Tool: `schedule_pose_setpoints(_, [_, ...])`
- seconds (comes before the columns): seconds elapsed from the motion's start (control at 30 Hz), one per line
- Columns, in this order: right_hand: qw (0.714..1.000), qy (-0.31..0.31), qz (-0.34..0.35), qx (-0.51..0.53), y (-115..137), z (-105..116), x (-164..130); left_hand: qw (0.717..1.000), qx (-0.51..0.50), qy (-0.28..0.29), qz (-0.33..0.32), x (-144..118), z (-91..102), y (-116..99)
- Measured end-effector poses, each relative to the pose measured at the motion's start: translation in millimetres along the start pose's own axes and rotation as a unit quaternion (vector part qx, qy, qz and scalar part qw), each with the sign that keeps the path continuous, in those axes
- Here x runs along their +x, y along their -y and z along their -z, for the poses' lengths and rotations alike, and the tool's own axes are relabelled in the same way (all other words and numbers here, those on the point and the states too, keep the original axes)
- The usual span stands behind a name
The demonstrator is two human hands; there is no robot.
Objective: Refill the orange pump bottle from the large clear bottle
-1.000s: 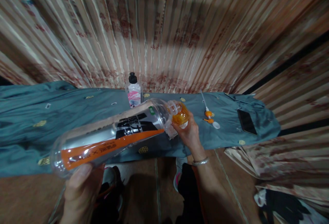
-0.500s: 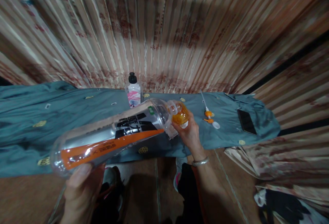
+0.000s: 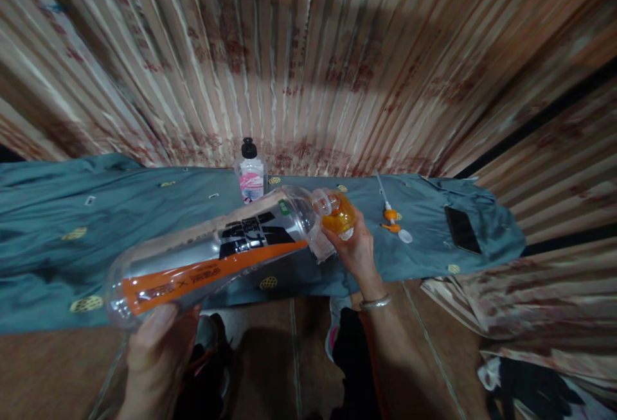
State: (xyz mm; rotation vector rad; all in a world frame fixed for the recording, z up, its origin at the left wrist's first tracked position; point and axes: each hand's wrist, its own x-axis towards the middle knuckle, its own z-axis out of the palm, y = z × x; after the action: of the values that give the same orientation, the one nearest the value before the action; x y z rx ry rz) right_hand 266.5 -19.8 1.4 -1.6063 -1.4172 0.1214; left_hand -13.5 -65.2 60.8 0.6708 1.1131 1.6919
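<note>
A large clear plastic bottle point(image 3: 250, 234) with a silver, black and orange label lies tilted across the view, its neck toward the right. My left hand point(image 3: 161, 336) is closed around its base end from below, the thumb on the near side. My right hand point(image 3: 354, 243) grips a small clear bottle of amber liquid point(image 3: 339, 214). The large bottle's neck meets the small bottle's mouth end; the exact contact is hard to make out. Right of that hand, an orange pump top point(image 3: 391, 216) with a clear tube lies on the cloth beside a clear round disc point(image 3: 405, 236).
A teal cloth point(image 3: 183, 214) with yellow pineapple prints covers the narrow table. At its back stands a clear bottle point(image 3: 251, 176) with a black cap and pink label. A black phone point(image 3: 463, 228) lies at the right. A patterned curtain point(image 3: 299, 67) hangs behind.
The base of the large bottle has shifted slightly right, with my left hand moving along with it. My right hand and the small bottle stay nearly in place.
</note>
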Motion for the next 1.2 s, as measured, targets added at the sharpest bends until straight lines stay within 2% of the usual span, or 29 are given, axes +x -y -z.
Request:
schedule_pose_setpoints(0.1, [1.0,-0.001,0.002,0.001,-1.0,-1.1,-0.8,0.999,-0.019,-0.013,-0.023,-0.2,-1.9,-1.0])
schedule_pose_setpoints(0.4, [1.0,-0.006,0.001,-0.002,-5.2,-4.7,-2.5,0.999,-0.023,0.005,-0.023,-1.3,-9.5,-5.1])
schedule_pose_setpoints(0.57, [1.0,0.0,-0.002,0.004,-4.4,-4.1,-2.8,0.999,-0.019,-0.009,-0.027,-0.6,-5.3,-4.1])
schedule_pose_setpoints(0.73, [1.0,0.002,-0.011,0.014,-2.3,-2.3,-2.6,1.0,0.006,-0.025,0.014,-3.0,3.6,-0.9])
schedule_pose_setpoints(0.83, [1.0,0.006,-0.013,0.016,-1.3,-1.5,-2.3,1.0,-0.009,-0.027,-0.006,-2.6,3.1,-0.8])
schedule_pose_setpoints(0.97, [1.0,0.006,-0.013,0.014,-0.7,-0.9,-2.3,1.0,-0.016,-0.003,-0.024,-1.1,-3.2,-3.9])
schedule_pose_setpoints(1.03, [1.0,0.006,-0.012,0.014,-1.0,-0.9,-2.3,0.999,-0.014,-0.012,-0.026,-0.7,-4.1,-4.0])
schedule_pose_setpoints(1.13, [1.0,0.007,-0.012,0.011,-2.0,-1.1,-2.1,0.999,-0.011,-0.027,-0.017,-0.2,0.3,-0.1])
schedule_pose_setpoints(1.2, [1.0,0.006,-0.006,0.011,-2.9,-1.5,-1.9,1.0,-0.011,-0.017,-0.009,0.1,4.5,3.4])
